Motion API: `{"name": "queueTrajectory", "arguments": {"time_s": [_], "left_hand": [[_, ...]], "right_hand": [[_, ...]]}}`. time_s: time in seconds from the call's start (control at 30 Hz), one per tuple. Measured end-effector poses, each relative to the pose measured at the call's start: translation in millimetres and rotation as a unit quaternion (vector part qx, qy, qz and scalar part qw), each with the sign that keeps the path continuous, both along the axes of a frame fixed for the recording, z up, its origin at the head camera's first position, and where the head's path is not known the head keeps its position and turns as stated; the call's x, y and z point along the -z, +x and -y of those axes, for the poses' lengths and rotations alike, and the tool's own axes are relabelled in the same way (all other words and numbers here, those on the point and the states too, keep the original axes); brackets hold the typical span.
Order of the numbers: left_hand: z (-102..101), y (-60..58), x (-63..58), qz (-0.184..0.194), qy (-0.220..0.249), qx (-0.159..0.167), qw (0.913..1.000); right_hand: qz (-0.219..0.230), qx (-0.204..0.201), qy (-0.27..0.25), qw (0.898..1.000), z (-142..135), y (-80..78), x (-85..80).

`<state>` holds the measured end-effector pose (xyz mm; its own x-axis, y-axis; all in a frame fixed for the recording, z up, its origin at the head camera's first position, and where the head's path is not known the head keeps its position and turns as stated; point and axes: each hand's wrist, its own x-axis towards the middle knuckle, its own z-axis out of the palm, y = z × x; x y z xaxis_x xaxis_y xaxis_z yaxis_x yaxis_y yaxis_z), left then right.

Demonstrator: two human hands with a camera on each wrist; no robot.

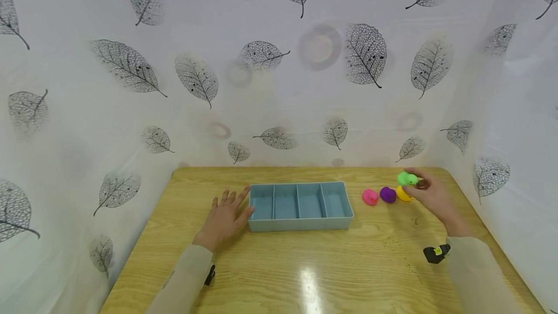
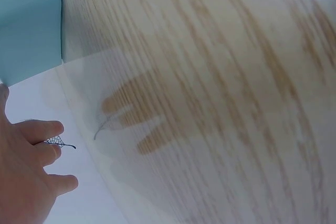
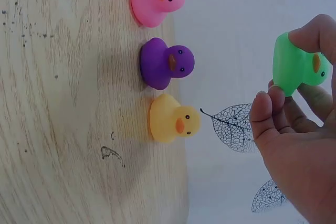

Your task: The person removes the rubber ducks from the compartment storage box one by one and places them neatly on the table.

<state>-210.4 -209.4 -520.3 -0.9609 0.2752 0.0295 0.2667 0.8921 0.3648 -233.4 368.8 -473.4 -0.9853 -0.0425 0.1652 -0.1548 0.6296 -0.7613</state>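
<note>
My right hand (image 1: 431, 196) pinches a green rubber duck (image 3: 291, 66) between thumb and fingers, raised above the table. Below and to its left in the head view, a pink duck (image 1: 370, 197), a purple duck (image 1: 388, 195) and a yellow duck (image 1: 404, 194) stand in a row; the green one partly overlaps the yellow one there. My left hand (image 1: 225, 220), fingers spread, rests at the left end of a blue-grey box (image 1: 301, 225) with several compartments. Its thumb and index finger touch the box's end. In the left wrist view only a corner of the box (image 2: 29, 24) shows.
The wooden table (image 1: 279, 265) carries the box near its middle and the ducks to the right. A white sheet (image 1: 279, 86) printed with dark leaves hangs behind and along both sides. Each wrist wears a small black device (image 1: 436, 254).
</note>
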Motion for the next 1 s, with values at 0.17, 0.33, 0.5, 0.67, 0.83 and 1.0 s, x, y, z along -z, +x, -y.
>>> {"name": "queueTrajectory", "arguments": {"time_s": [0.17,0.33,0.5,0.67,0.83,1.0], "left_hand": [[-0.3,0.5,-1.6,0.001,0.001,0.001,1.0000],[0.2,0.3,-2.1,0.005,-0.001,0.000,1.0000],[0.8,-0.1,-1.1,0.002,-0.004,0.000,1.0000],[0.5,0.4,-2.2,0.007,0.000,0.001,1.0000],[0.2,0.9,-2.4,0.007,0.002,0.001,1.0000],[0.6,-0.2,-1.2,0.001,-0.001,0.003,1.0000]], "right_hand": [[-0.002,0.006,-0.006,1.000,-12.1,-0.1,5.2],[0.009,0.013,0.004,1.000,-20.0,0.8,5.7],[0.033,0.028,0.016,0.999,-29.3,-0.2,8.9],[0.047,0.034,0.025,0.998,-39.8,-3.0,14.3],[0.051,0.027,0.030,0.998,-46.7,-5.6,17.5],[0.051,0.025,0.048,0.997,-51.1,-8.8,20.6]]}}
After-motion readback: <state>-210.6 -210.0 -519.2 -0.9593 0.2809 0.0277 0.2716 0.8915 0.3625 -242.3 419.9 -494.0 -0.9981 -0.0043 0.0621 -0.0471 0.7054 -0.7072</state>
